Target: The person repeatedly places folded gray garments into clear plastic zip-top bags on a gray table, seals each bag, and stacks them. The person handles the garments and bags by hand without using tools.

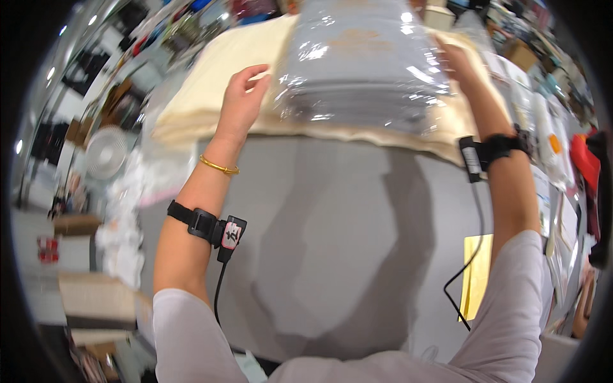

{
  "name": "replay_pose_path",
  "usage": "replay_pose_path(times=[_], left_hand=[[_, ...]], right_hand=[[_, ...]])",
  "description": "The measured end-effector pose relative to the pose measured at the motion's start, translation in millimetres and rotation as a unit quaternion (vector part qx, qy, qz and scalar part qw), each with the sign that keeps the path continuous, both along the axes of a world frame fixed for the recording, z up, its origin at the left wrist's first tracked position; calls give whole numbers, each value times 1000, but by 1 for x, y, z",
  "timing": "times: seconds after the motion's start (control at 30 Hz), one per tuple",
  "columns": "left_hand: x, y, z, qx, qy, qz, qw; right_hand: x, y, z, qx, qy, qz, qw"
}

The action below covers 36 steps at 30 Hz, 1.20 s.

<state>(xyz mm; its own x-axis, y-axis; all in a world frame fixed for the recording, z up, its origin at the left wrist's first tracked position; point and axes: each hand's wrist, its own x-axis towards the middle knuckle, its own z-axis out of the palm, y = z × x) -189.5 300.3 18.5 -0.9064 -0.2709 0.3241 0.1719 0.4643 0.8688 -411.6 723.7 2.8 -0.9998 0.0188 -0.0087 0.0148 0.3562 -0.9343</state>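
Note:
A clear plastic bag with folded grey fabric (357, 80) inside rests on a stack of cream fabric (217, 76) at the table's far side. My left hand (246, 99) is beside the bag's left edge, fingers loosely bent, with a gap between thumb and fingers and nothing seen in them. At the bag's right edge is my right hand (456, 62). Its fingers are blurred and partly lost against the shiny plastic, so I cannot tell whether they grip it. Both forearms carry black straps with cables.
The grey table (332, 242) spreads between my arms. A yellow paper sheet (476, 274) lies by my right elbow. Clear plastic packages (543, 127) and a red item (584, 159) crowd the right side. White crumpled material (124, 223) and a round fan (106, 153) are at the left.

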Motion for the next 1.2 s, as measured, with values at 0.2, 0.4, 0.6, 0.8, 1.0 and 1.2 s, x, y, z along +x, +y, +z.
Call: replay_pose_path(times=[0.2, 0.4, 0.6, 0.8, 1.0, 1.2], left_hand=[[296, -143, -1, -165, 2, 113, 980], [635, -287, -72, -256, -224, 549, 763], [742, -337, -182, -512, -301, 363, 718], [741, -391, -196, -494, -340, 345, 721], [743, -403, -202, -504, -358, 297, 728], [744, -410, -207, -483, -342, 334, 734]], right_hand=[[108, 72, -32, -15, 225, 37, 974], [390, -1, -104, 231, 155, 292, 915], [519, -129, -112, 407, 297, 346, 792], [518, -154, -113, 451, 301, 330, 772], [506, -138, -119, 477, 329, 346, 738], [499, -134, -121, 475, 334, 366, 728]])
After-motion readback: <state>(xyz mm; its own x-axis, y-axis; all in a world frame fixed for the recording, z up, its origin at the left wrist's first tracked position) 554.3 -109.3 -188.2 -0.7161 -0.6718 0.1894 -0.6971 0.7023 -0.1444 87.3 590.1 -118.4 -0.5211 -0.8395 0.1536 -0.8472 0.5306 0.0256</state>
